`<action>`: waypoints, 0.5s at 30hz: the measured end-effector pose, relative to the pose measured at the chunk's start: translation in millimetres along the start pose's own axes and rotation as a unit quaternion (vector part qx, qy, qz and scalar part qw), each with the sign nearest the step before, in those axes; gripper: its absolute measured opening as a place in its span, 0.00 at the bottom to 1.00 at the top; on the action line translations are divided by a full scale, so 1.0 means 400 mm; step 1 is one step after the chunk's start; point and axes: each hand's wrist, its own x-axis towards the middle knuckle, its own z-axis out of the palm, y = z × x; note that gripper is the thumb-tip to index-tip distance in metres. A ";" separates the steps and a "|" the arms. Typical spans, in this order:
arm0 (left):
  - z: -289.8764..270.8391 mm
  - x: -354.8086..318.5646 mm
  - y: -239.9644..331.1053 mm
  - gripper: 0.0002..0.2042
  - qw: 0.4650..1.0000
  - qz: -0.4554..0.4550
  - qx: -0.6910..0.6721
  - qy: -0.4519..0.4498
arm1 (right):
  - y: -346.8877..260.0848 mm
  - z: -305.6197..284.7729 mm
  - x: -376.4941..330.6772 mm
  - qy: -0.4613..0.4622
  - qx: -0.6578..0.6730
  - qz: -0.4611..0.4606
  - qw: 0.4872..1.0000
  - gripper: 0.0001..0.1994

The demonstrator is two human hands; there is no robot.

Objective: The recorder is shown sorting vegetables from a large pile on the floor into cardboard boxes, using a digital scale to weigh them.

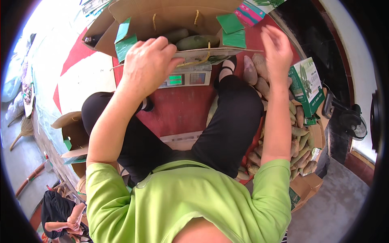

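A large cardboard box (142, 16) with green inner flaps and yellow cord handles stands open in front of me. Inside lie long, dull green melon-like vegetables (198, 42). My left hand (148, 65) is over the box's near left edge, its fingers curled and its thumb toward the right; whether it grips the edge is hidden. Raised off the box's right end is my right hand (278, 50), fingers bent and apart, with nothing seen in it. Below the near wall, a digital scale (188, 79) shows a lit green display.
At my right lies a heap of long green and brownish vegetables (300, 150), with a green and white carton (306, 87) beside it. A small black fan (351, 121) stands farther right. Another open box (75, 133) is by my left knee. A person (60, 214) sits at lower left.
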 end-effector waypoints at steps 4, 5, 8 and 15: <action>-0.013 0.009 0.001 0.14 1.000 0.002 0.006 0.023 | 0.269 -0.175 -0.175 0.055 -0.108 0.064 0.991 0.10; -0.007 0.014 0.001 0.14 1.000 0.004 0.000 0.023 | 0.383 -0.246 -0.255 0.008 -0.185 0.067 0.981 0.10; 0.002 0.009 -0.010 0.15 0.999 -0.014 0.021 0.035 | 0.471 -0.255 -0.439 -0.012 -0.161 0.216 0.963 0.09; 0.009 0.014 -0.007 0.15 0.999 -0.023 0.029 0.031 | 0.397 -0.220 -0.572 -0.018 -0.157 0.246 0.956 0.10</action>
